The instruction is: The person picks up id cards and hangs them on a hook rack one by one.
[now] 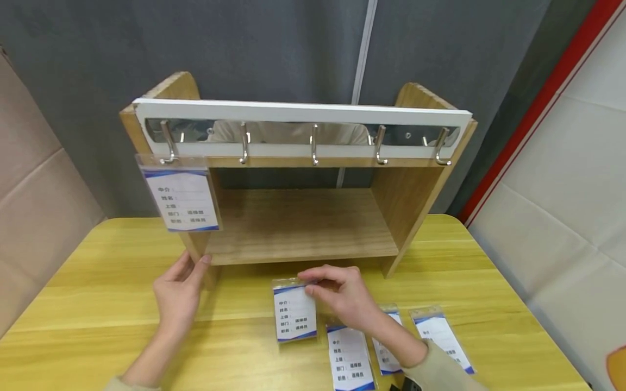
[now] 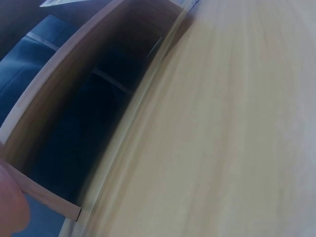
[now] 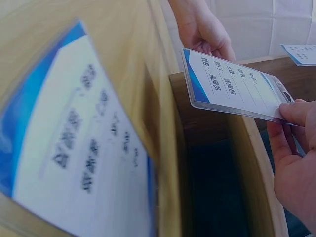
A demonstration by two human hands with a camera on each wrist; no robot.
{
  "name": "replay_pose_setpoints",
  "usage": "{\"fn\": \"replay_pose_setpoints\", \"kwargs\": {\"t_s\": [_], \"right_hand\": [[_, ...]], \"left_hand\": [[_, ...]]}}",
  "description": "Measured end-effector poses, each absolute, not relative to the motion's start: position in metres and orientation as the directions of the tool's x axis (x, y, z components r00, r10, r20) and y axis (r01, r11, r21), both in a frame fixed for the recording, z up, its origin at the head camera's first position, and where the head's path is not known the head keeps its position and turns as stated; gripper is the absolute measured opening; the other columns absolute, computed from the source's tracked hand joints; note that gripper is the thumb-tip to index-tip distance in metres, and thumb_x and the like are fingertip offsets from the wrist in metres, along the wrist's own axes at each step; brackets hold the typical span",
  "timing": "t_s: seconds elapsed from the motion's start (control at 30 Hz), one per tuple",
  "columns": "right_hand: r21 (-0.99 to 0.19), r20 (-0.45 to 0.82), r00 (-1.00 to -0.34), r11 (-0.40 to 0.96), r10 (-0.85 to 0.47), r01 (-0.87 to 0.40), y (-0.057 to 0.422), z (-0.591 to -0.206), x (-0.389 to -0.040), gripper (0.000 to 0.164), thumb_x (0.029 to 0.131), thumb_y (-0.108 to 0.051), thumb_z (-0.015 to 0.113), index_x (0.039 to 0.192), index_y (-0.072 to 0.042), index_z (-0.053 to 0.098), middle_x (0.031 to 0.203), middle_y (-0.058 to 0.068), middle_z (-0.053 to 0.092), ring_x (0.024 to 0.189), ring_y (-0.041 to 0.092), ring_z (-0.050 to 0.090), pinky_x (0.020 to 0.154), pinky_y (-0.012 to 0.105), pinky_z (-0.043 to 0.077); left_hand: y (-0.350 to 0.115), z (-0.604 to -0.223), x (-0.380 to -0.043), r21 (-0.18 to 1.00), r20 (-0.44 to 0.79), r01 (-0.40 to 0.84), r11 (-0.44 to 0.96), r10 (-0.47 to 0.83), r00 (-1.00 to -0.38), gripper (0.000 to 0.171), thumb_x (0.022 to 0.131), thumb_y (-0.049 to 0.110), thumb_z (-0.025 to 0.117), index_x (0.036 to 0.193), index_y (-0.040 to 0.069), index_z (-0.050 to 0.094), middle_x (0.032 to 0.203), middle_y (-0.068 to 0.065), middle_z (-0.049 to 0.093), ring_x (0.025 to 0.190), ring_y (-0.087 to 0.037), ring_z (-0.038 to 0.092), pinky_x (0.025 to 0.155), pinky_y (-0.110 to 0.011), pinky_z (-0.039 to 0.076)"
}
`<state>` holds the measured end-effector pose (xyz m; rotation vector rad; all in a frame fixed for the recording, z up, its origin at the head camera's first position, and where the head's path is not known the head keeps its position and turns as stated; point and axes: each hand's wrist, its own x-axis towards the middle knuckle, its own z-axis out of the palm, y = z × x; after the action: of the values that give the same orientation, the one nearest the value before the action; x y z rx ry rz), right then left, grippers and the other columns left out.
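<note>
My right hand (image 1: 342, 298) pinches the top edge of a clear-sleeved name badge (image 1: 295, 314) between thumb and fingers, and the badge is lifted off the table in front of the shelf. In the right wrist view the badge (image 3: 229, 84) has its printed side showing. Lower on the left side panel of the wooden shelf (image 1: 303, 222), my left hand (image 1: 178, 290) grips the panel's front edge, thumb inside. Another name badge (image 1: 183, 201) hangs at the leftmost hook (image 1: 168, 142). Only a fingertip of the left hand (image 2: 12, 205) shows in the left wrist view.
Several metal hooks line a white rail (image 1: 303, 111) across the shelf's top front. On the yellow wood-grain table (image 1: 88, 304) lie a badge (image 1: 349, 358), a second badge (image 1: 386, 358) partly behind my right forearm, and a third badge (image 1: 442, 336). A small black object (image 1: 408, 384) shows at the bottom edge.
</note>
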<state>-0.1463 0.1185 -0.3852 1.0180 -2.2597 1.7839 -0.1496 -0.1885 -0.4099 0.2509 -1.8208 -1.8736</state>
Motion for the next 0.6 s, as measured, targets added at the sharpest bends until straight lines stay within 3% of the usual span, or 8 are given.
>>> {"fn": "replay_pose_setpoints", "kwargs": {"t_s": [0.6], "right_hand": [[-0.746,0.615,-0.700,0.020,-0.363,-0.666,0.108,-0.353,-0.158,0.023,0.089,0.015,0.071,0.111,0.010,0.072,0.106,0.021,0.074,0.093,0.020,0.072,0.074,0.028,0.066]], "left_hand": [[-0.189,-0.409,-0.150,0.983,0.167,0.184,0.012,-0.480,-0.861,0.044,0.094,0.007,0.076,0.136,0.003,0.062,0.135,-0.021,0.059,0.112,-0.008,0.067,0.089,-0.017,0.056]]}}
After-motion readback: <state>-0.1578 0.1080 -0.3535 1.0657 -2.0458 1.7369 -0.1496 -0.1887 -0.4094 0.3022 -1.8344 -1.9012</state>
